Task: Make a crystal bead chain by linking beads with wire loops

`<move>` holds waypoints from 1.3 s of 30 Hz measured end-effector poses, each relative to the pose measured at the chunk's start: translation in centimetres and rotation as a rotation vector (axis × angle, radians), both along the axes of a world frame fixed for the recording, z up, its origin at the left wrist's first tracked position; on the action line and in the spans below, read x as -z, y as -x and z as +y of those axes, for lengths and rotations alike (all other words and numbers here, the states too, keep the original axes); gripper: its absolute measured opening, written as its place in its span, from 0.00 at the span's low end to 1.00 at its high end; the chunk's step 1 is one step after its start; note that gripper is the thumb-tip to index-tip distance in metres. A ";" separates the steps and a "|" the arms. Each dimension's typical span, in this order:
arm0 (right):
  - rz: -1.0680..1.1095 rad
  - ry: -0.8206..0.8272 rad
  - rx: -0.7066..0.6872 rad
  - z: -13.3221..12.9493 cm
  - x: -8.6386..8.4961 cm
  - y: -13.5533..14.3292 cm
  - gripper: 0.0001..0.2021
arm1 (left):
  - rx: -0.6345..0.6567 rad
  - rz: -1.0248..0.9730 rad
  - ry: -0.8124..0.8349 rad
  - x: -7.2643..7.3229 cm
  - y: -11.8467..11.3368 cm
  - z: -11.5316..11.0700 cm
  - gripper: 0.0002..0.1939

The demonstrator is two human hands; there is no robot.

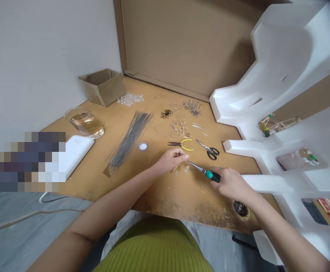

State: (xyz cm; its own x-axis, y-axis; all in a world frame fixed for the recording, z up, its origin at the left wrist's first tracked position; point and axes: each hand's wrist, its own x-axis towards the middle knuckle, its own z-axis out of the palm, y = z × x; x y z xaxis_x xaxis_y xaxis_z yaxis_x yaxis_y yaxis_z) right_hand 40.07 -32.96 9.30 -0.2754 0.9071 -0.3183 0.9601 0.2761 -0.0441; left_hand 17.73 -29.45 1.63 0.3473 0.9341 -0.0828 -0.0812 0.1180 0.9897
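Note:
My left hand (pixel 172 159) is closed in a pinch on a thin beaded wire, most of it hidden by the fingers. Clear beads (pixel 187 169) show just below the fingertips. Wrapped in my right hand (pixel 230 183) are long-nose pliers (pixel 209 174) with green and black handles, their tip at the left fingertips. Beyond the left hand lie pliers with yellow handles (pixel 186 144). Scissors with black handles (pixel 211 152) rest to their right. A ring of clear beads on wire (pixel 178 127) sits farther back, near several small black loops (pixel 166 113).
A bundle of straight grey wires (pixel 132 139) lies left of centre, beside a small round white-and-blue item (pixel 143 146). Behind are a cardboard box (pixel 104 88), a clear bead pile (pixel 130 99) and tangled wire pieces (pixel 192 107). A glass of liquid (pixel 85 122) stands left; white foam (pixel 247 147) borders the right.

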 end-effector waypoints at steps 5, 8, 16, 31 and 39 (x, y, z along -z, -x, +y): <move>-0.027 -0.003 0.008 0.0 0.1 0.5 0.14 | -0.002 -0.006 0.001 0.2 0.0 0.1 0.18; -0.036 0.000 0.003 0.1 0.1 0.6 0.16 | -0.002 -0.001 -0.008 0.2 0.0 0.1 0.17; -0.054 0.020 0.016 -0.1 -0.1 1.0 0.11 | -0.036 0.040 -0.016 -0.1 -0.1 -0.2 0.16; -0.098 0.006 0.031 -0.9 -0.3 2.0 0.13 | -0.073 0.011 -0.022 0.3 -0.3 -0.1 0.16; -0.131 -0.006 0.051 -1.0 -0.6 1.0 0.12 | -0.084 -0.027 -0.037 0.2 0.5 0.8 0.15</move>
State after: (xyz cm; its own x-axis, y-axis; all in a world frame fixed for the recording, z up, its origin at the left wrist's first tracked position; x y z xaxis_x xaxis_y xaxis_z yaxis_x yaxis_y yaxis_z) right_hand 39.07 -33.97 9.91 -0.1848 0.9211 -0.3428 0.9704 0.2262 0.0847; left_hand 17.27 -28.62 1.42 0.2697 0.9621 -0.0389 -0.1159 0.0726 0.9906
